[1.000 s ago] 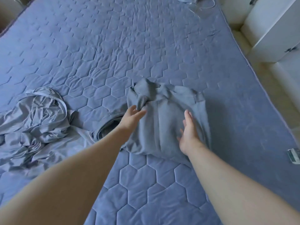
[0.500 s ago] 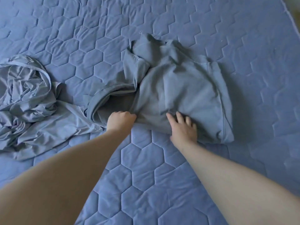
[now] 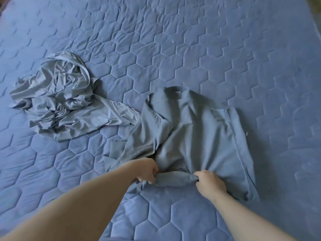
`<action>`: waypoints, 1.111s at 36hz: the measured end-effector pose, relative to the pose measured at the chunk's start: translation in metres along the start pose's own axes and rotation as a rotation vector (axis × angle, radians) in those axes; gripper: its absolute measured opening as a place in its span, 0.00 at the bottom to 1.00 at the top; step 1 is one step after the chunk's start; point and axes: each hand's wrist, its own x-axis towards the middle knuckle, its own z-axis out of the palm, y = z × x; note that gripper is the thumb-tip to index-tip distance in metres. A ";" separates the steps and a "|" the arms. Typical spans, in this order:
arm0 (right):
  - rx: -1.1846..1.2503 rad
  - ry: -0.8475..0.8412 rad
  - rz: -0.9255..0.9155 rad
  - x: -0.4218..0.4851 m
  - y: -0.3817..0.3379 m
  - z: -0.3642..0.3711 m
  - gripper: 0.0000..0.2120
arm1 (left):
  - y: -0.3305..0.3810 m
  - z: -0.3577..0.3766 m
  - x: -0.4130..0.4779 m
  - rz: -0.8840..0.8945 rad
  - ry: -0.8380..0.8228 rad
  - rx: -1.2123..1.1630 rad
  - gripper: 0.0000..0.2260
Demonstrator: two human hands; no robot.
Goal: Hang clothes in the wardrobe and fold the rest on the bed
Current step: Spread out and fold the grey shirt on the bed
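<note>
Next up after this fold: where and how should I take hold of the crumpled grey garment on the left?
Probably grip the crumpled grey garment by the flat panel trailing from its near right side, coming from the near edge of the bed. That part lies spread and single-layered; the far mound is bunched, so a pinch there would likely catch several folds.

Two grey garments lie on one bed with a blue hexagon-quilted cover: one shirt partly folded, and one crumpled garment to its left. Two bare hands show, one left hand and one right hand.
</note>
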 end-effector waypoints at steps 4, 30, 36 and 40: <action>-0.016 -0.156 0.022 -0.039 0.004 0.027 0.09 | -0.001 0.042 -0.022 -0.046 -0.125 -0.180 0.12; 0.685 -0.082 -0.043 -0.018 -0.051 0.049 0.15 | -0.095 -0.049 -0.044 -0.344 1.271 -0.895 0.11; 0.664 0.025 0.014 -0.005 -0.052 0.045 0.15 | -0.106 -0.014 -0.026 -0.453 0.860 -1.270 0.39; 0.649 0.026 0.037 0.004 -0.053 0.039 0.14 | -0.108 0.029 -0.019 -0.524 0.588 -1.346 0.45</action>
